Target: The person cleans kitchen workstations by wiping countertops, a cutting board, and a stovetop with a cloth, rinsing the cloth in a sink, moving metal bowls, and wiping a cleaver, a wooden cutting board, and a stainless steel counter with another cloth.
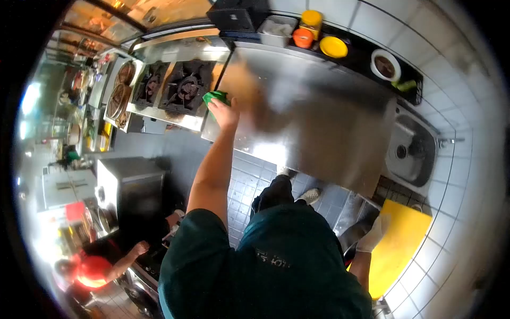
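Note:
My left hand (224,112) is closed on a crumpled green cloth (215,98). It reaches to the left end of a steel countertop (324,133), right beside the stove. A pale glove covers my right hand (374,234), low on the right. That hand grips the near edge of a large yellow cutting board (401,247), which is tilted close to the tiled wall. Some of the right fingers are hard to make out against the board.
A stove (187,87) with black grates adjoins the counter. Behind it, a dark shelf holds a grey tub (277,31), yellow jar (312,20), yellow bowl (333,47) and white bowl (385,65). A sink (411,151) lies right. A co-worker in red (94,270) is lower left.

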Available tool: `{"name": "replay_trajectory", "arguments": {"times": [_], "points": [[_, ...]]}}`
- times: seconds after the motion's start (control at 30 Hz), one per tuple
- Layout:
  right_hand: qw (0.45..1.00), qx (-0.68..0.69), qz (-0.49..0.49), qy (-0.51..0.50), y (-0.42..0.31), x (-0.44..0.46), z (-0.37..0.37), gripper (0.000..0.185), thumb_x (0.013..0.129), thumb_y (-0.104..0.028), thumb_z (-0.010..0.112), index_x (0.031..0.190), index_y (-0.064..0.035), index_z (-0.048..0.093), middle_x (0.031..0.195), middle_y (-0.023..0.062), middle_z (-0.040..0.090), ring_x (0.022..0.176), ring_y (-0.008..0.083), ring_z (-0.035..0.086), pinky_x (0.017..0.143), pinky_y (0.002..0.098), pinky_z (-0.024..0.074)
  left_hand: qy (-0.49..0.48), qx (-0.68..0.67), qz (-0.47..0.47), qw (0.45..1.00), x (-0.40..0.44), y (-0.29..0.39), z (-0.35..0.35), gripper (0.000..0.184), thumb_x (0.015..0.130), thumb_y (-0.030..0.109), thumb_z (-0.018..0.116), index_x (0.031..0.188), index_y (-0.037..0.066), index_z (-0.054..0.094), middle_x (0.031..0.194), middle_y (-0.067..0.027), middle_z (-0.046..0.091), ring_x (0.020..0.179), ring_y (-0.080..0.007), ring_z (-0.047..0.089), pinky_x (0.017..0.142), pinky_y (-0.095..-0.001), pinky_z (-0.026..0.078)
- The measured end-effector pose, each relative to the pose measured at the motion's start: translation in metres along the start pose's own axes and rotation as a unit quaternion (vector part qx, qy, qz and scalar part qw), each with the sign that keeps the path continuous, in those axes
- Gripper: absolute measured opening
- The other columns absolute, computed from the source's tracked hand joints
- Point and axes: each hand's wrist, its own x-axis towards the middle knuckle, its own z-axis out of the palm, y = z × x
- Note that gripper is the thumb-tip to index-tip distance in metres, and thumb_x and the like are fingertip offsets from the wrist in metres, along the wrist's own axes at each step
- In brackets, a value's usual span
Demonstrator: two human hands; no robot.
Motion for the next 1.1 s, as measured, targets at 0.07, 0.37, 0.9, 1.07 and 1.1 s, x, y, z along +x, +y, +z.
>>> {"name": "replay_trajectory", "arguments": {"times": [0.07, 0.37, 0.9, 1.07, 1.1], "points": [[0.999, -0.028, -0.005, -0.039, 0.000, 0.024, 0.040, 0.062, 0.105, -0.022, 0.055, 0.156, 0.0081, 0.040, 0.160, 0.0266, 0.043, 0.148, 0.0386, 0.042, 0.123, 0.0465, 0.0317, 0.006, 0.040, -0.024, 0.999, 0.029, -0.018, 0.004, 0.103, 0.096, 0.055, 0.066, 0.158, -0.016, 0.025, 0.159, -0.0448, 0.029, 0.153, -0.0553, 0.025, 0.128, -0.0552, 0.022], [0.938, -0.306, -0.111, -0.118, -0.014, 0.070, 0.129, 0.066, 0.101, -0.012, 0.063, 0.160, 0.0030, 0.038, 0.167, 0.0251, 0.037, 0.155, 0.0384, 0.034, 0.128, 0.0452, 0.0261, -0.006, 0.024, 0.165, 0.986, 0.049, -0.008, 0.080, 0.063, 0.106, 0.024, 0.051, 0.154, -0.014, 0.037, 0.159, -0.0372, 0.039, 0.150, -0.0513, 0.035, 0.127, -0.0542, 0.027], [0.959, -0.272, -0.055, -0.067, 0.046, 0.069, -0.004, 0.066, 0.097, 0.004, 0.065, 0.158, 0.0015, 0.041, 0.164, 0.0199, 0.043, 0.152, 0.0341, 0.041, 0.127, 0.0437, 0.0301, 0.045, 0.222, 0.214, 0.950, 0.197, 0.050, 0.253, 0.068, 0.098, 0.033, 0.057, 0.149, -0.011, 0.043, 0.157, -0.0354, 0.042, 0.147, -0.0422, 0.045, 0.123, -0.0584, 0.031], [0.957, -0.278, -0.049, -0.071, 0.036, 0.086, -0.027, 0.065, 0.098, 0.002, 0.062, 0.159, -0.0033, 0.042, 0.165, 0.0184, 0.043, 0.152, 0.0352, 0.041, 0.126, 0.0426, 0.0321, -0.145, 0.096, 0.101, 0.979, 0.082, 0.254, 0.227, 0.057, 0.088, 0.034, 0.070, 0.138, 0.008, 0.062, 0.145, -0.0160, 0.060, 0.124, -0.0376, 0.060, 0.112, -0.0522, 0.037], [0.963, -0.258, -0.037, -0.063, 0.034, 0.089, -0.032, 0.064, 0.099, 0.002, 0.061, 0.159, -0.0046, 0.042, 0.166, 0.0167, 0.043, 0.153, 0.0346, 0.040, 0.126, 0.0417, 0.0315, -0.117, -0.040, 0.087, 0.988, 0.046, 0.277, 0.247, 0.059, 0.090, 0.038, 0.068, 0.140, 0.006, 0.061, 0.146, -0.0170, 0.059, 0.127, -0.0379, 0.059, 0.113, -0.0531, 0.036]]}}
